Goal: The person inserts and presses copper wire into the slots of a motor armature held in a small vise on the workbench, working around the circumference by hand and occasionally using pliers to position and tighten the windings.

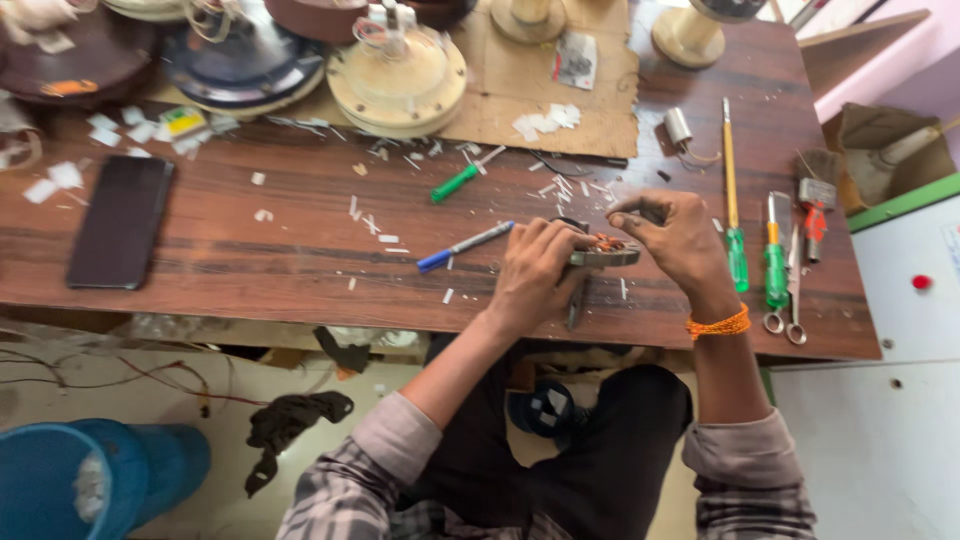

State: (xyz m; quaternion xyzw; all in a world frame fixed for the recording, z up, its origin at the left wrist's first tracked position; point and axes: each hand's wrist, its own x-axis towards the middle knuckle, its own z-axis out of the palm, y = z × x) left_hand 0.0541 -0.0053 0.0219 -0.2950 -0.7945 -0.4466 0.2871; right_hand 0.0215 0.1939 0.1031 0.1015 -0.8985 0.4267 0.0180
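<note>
Stator ring point(603, 256) sits btwn both grips: left hand point(535, 272) closed on its edge, right hand point(675, 235) pinching copper windings. Flat, grey metal, orange-brown coils.

Flat grey metal part point(603, 257), apparently copper-wound, lies level at the table's front edge.

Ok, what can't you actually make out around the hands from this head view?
- Metal part with copper windings: mostly covered by the left hand and right hand; its full shape is hidden.
- Right fingertips: curled over the windings, so the grip is unclear.
- Round motor housings at the back: cut off by the top edge.
- Small white scraps on the table: too small to identify.
- Blue bin: cut off by the bottom-left corner.
</note>
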